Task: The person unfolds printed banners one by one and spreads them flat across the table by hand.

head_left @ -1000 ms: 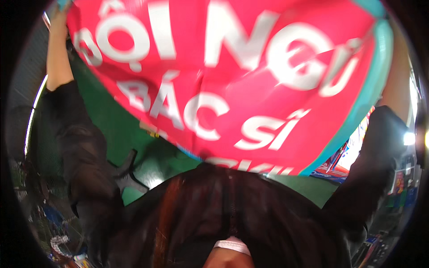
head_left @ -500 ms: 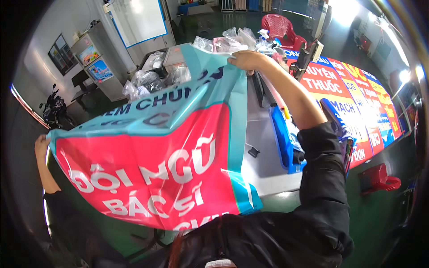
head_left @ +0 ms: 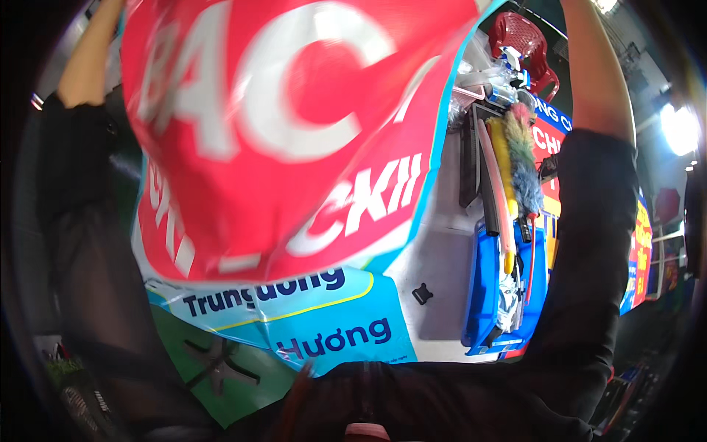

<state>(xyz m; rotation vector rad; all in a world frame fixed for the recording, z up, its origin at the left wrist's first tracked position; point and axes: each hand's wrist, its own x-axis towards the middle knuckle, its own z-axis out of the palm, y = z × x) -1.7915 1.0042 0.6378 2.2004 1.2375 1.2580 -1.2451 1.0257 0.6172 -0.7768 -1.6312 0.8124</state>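
Observation:
A large glossy banner (head_left: pixel 287 184), red with white lettering and a turquoise border, hangs bulging in front of me and fills the upper left and middle. Its lower turquoise part drapes past the table's front edge toward my body. My left forearm (head_left: pixel 87 62) rises along the banner's left side, and my right forearm (head_left: pixel 600 70) reaches up on the far right. Both arms are raised and spread apart. Each hand lies beyond the upper edge of the picture, so their fingers and grip are hidden.
On the grey table (head_left: pixel 442 269) sit a blue bin (head_left: pixel 482 295), a colourful feather duster (head_left: pixel 522 166) and a small black clip-like piece (head_left: pixel 422 294). Printed signs (head_left: pixel 549 140) lie beyond. A red plastic chair (head_left: pixel 519 44) stands behind; a chair base (head_left: pixel 219 366) is on the green floor.
Both arms have gone up, and my hands have left the picture. The banner has risen closer, uncovering its lower turquoise part. The view has tilted down, showing more of the blue bin.

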